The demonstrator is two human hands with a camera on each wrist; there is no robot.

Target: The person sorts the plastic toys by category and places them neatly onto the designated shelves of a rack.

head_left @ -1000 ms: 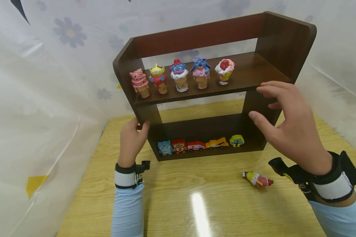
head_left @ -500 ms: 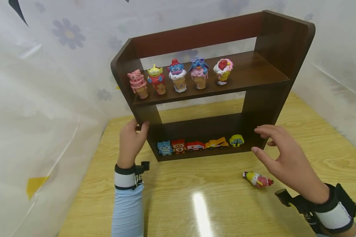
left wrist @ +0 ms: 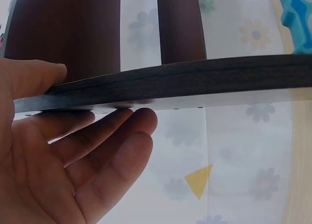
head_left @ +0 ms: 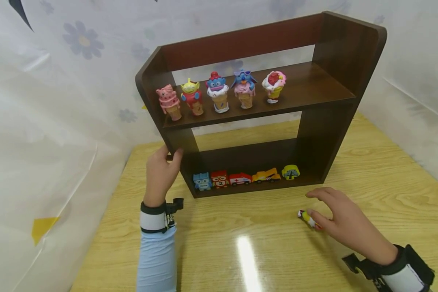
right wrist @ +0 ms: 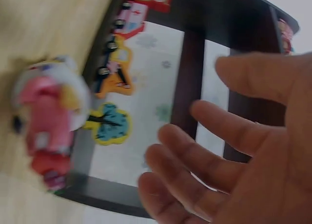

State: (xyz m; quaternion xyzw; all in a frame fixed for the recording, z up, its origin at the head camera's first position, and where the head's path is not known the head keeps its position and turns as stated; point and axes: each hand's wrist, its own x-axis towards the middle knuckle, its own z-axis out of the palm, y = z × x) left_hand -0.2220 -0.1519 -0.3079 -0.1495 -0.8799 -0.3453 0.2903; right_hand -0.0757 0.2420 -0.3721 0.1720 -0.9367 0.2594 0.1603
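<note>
A dark brown two-tier shelf stands on the wooden table. My left hand grips its left side panel, thumb on the inner side and fingers behind, as the left wrist view shows. To the right, my right hand hovers with spread, slightly bent fingers above a small ice-cream toy figure lying on the table. Part of that figure is hidden by the hand in the head view. From the right wrist it appears blurred, pink and white, apart from the fingers.
On the upper tier stand several ice-cream figures. The lower tier holds two owl blocks, a red ambulance, a yellow truck and a tree block. Flower-printed white sheeting surrounds the table.
My right hand has come down from beside the upper tier to over the lying figure. The left hand keeps its hold on the panel.
</note>
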